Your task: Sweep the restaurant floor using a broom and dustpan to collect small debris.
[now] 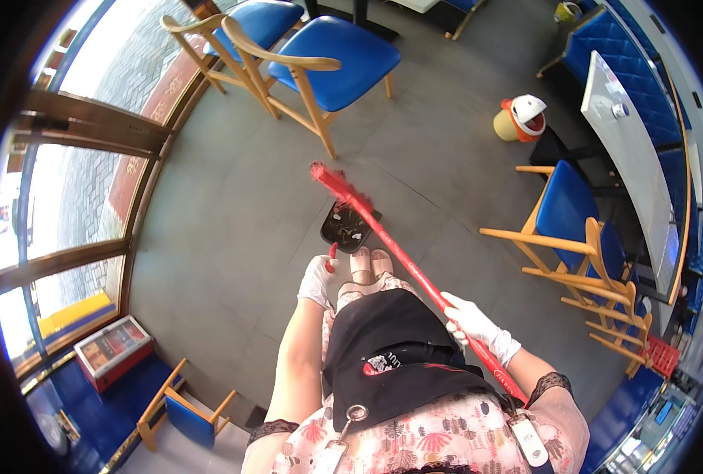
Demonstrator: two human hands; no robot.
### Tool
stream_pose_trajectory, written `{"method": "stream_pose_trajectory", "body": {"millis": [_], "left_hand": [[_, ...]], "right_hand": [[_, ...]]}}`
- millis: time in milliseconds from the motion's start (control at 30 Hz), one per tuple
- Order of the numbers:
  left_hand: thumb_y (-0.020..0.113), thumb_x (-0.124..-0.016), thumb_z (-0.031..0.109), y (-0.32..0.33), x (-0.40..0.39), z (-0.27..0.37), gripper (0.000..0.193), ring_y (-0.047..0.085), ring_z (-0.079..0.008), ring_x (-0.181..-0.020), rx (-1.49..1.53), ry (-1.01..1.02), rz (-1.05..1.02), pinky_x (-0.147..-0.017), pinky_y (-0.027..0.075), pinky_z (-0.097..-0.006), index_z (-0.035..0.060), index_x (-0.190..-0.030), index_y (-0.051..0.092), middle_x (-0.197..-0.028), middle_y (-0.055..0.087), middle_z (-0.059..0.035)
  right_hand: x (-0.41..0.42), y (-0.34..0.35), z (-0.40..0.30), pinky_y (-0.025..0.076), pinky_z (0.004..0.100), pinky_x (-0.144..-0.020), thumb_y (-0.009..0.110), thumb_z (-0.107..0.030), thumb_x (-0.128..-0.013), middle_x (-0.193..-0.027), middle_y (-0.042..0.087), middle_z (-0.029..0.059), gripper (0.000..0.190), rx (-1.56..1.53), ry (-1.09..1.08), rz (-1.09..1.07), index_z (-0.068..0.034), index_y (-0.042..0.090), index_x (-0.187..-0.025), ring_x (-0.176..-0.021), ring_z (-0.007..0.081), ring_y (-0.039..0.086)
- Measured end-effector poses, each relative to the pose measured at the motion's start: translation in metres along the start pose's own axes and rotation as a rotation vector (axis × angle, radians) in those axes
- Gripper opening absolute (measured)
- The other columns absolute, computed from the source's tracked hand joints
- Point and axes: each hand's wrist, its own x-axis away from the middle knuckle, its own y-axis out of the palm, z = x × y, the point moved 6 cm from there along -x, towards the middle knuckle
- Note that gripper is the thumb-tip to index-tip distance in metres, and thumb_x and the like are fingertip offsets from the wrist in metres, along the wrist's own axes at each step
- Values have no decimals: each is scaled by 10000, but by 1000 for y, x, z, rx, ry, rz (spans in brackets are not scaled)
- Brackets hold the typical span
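Note:
My right hand (472, 323), in a white glove, grips the red handle of a broom (413, 266). The broom's red bristled head sits over the far edge of a dark dustpan (340, 233), which holds white scraps and other debris. My left hand (317, 277), also gloved in white, is closed on the dustpan's red handle (332, 256). The dustpan is just in front of my sandals, low over the grey floor; whether it touches the floor I cannot tell.
Blue-seated wooden chairs (339, 59) stand ahead, with more chairs (567, 201) beside a white-topped table (623, 136) at the right. Near that table is a bin (508, 123) with an orange liner and white lid. Framed glass panels line the left; a red-sided box (114, 349) stands at lower left.

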Motion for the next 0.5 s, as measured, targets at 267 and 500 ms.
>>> {"method": "stream_pose_trajectory", "body": {"millis": [267, 500], "left_hand": [[557, -755, 104, -20, 31, -4, 178, 390, -175, -409, 142, -24, 139, -424, 350, -331, -28, -654, 620, -516, 467, -241], [539, -795, 149, -47, 74, -59, 202, 535, -270, -517, 243, -111, 268, -534, 428, -375, -25, -726, 615, -625, 526, -253]], "right_hand": [[-91, 29, -18, 417, 266, -389, 429, -216, -955, -603, 457, -14, 635, 199, -63, 38, -184, 136, -1517, -429, 83, 422], [-8, 109, -2, 387, 239, -356, 441, -204, -959, -610, 474, -22, 556, 133, -6, -96, -195, 268, -1487, -405, 74, 405]]}}
